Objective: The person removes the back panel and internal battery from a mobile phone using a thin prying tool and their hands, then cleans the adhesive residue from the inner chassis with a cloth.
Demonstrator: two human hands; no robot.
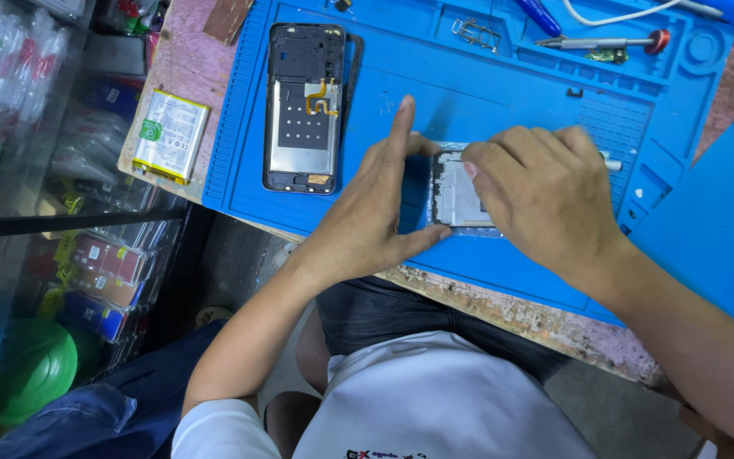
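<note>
Mid-step, likely seating or peeling a part on small phone frame (456, 197), lying on blue mat (469, 102) near front edge. Left hand (375, 200) bracing frame's left side, index raised, clasping nothing. Right hand (537, 191) pressing fingertips on frame's top, grip hidden, cannot tell. Next probably needs steady fine pressure. Farther: opened phone (303, 106), battery (170, 136), tweezers (592, 42); glass display case at left

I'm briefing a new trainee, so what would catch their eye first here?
Both hands, left and right, press on a phone frame at the middle of the blue mat. An opened phone lies to the left, and a battery sits off the mat.
</note>
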